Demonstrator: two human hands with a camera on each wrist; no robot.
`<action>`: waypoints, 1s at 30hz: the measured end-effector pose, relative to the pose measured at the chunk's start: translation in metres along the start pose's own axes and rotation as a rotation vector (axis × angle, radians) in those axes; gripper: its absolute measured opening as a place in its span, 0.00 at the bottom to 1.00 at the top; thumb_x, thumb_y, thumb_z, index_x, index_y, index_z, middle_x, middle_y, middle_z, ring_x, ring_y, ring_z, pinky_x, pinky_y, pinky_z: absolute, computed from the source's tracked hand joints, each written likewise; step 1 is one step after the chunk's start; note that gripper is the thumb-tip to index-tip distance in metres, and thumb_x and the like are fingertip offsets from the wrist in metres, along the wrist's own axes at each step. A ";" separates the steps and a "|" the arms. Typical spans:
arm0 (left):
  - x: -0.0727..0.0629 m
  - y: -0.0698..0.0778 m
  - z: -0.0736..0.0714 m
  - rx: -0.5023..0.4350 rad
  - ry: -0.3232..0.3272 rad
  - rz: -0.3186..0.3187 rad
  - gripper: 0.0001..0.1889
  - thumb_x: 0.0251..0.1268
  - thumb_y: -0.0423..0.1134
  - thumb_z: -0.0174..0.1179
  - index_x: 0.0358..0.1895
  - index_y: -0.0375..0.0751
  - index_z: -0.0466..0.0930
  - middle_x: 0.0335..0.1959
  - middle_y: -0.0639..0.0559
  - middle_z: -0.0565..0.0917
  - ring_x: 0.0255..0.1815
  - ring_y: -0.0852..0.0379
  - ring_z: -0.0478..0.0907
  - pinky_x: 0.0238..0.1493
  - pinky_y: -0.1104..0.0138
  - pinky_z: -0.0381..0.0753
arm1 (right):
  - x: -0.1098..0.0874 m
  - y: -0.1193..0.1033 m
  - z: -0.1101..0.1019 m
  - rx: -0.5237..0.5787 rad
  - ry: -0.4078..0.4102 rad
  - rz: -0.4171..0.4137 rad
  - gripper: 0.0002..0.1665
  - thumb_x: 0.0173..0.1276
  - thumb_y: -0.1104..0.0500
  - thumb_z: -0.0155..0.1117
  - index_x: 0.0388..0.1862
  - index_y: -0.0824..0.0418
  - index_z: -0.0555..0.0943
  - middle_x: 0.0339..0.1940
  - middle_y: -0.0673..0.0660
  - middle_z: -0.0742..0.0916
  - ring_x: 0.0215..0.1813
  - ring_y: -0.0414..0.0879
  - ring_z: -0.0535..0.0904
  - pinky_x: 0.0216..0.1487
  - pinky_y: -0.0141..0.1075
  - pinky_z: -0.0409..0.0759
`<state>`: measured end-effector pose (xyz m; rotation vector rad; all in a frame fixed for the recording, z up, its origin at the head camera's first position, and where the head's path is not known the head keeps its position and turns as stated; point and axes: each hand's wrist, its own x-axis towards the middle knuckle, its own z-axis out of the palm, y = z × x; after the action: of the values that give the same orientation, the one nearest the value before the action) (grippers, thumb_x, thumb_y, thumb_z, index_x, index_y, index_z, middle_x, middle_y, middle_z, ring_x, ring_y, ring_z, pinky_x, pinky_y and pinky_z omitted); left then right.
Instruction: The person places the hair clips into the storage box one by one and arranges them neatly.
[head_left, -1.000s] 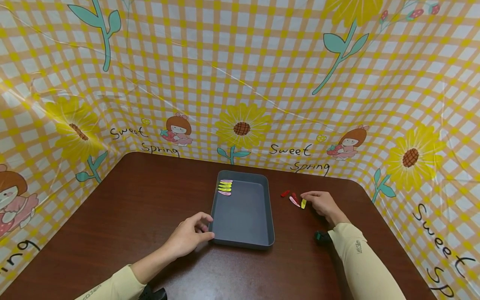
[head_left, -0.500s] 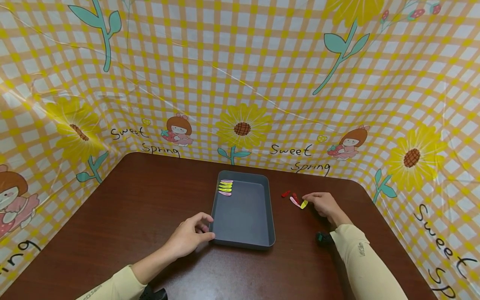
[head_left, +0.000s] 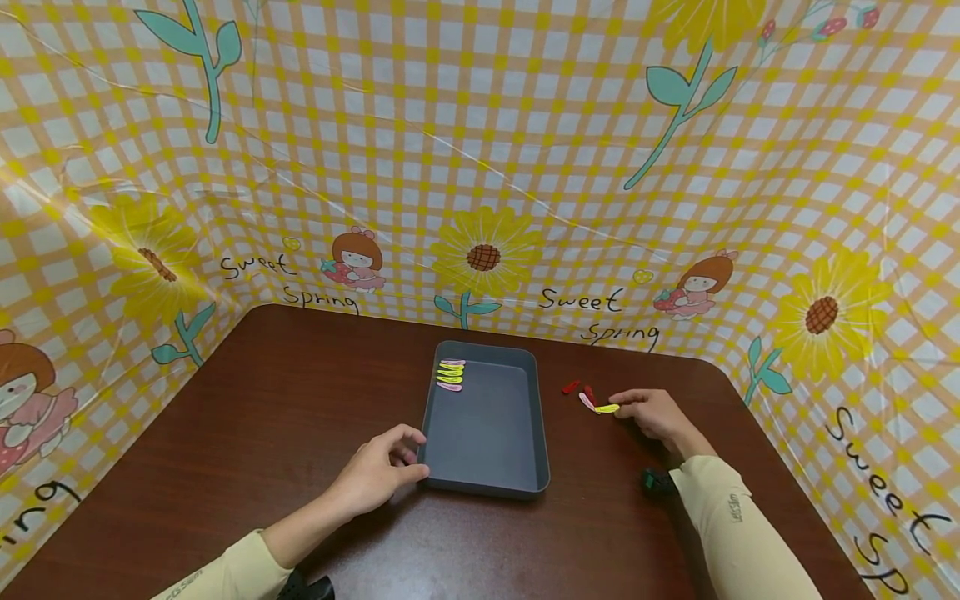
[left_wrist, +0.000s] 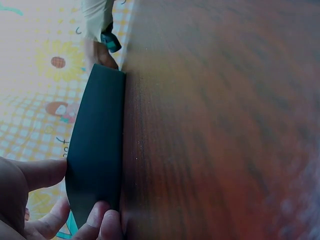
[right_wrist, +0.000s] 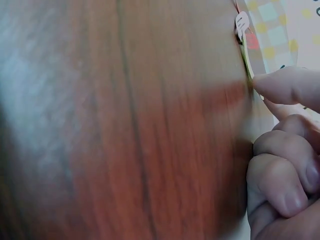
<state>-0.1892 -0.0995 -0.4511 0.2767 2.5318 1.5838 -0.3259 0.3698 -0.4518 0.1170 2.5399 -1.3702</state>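
Observation:
In the head view a dark grey rectangular tray (head_left: 487,433) lies on the table. My left hand (head_left: 378,471) grips its near left corner; the left wrist view shows the thumb at the rim and fingertips against the side wall. Inside the tray, pink and yellow hair clips (head_left: 451,375) lie in a column at the far left. Right of the tray my right hand (head_left: 652,412) pinches one end of a yellow hair clip (head_left: 607,408), held low at the tabletop. The clip's other end meets a pink hair clip (head_left: 587,402). Two red hair clips (head_left: 571,387) lie just beyond.
The brown table (head_left: 322,375) is bounded at the back and sides by a yellow checked sheet (head_left: 480,167) with flower prints. A dark device (head_left: 658,482) is strapped at the right wrist, another (head_left: 307,587) at the left.
My right hand has moved slightly right and nearer, swinging the yellow hair clip from pointing toward me to lying sideways, pointing left. The left hand and tray have stayed still.

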 end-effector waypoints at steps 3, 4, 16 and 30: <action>0.000 0.000 0.000 0.000 0.002 -0.002 0.19 0.61 0.40 0.71 0.54 0.44 0.79 0.36 0.50 0.81 0.34 0.55 0.78 0.32 0.62 0.76 | 0.001 0.001 0.000 -0.024 0.004 -0.003 0.23 0.68 0.61 0.66 0.61 0.69 0.80 0.11 0.43 0.67 0.13 0.38 0.57 0.16 0.32 0.61; 0.000 0.000 0.000 0.000 0.002 -0.002 0.19 0.61 0.40 0.71 0.54 0.45 0.79 0.36 0.50 0.81 0.34 0.55 0.78 0.32 0.62 0.76 | 0.001 0.002 0.000 -0.030 0.008 -0.003 0.23 0.68 0.61 0.66 0.60 0.68 0.80 0.12 0.43 0.67 0.13 0.38 0.57 0.16 0.32 0.61; 0.000 -0.001 -0.001 0.009 -0.004 0.010 0.19 0.61 0.41 0.71 0.54 0.45 0.79 0.37 0.49 0.81 0.34 0.55 0.78 0.32 0.61 0.76 | 0.003 0.006 0.003 -0.064 0.041 -0.004 0.19 0.69 0.60 0.67 0.55 0.70 0.81 0.10 0.42 0.66 0.12 0.38 0.56 0.15 0.32 0.59; -0.001 0.001 -0.001 -0.002 -0.008 0.006 0.19 0.61 0.41 0.71 0.54 0.44 0.79 0.37 0.49 0.81 0.34 0.54 0.78 0.31 0.61 0.76 | -0.001 0.005 0.002 0.027 0.059 0.007 0.23 0.71 0.57 0.66 0.59 0.71 0.78 0.10 0.42 0.68 0.13 0.37 0.57 0.16 0.33 0.60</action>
<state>-0.1882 -0.1002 -0.4501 0.2897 2.5258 1.5842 -0.3237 0.3708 -0.4570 0.1745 2.5671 -1.4186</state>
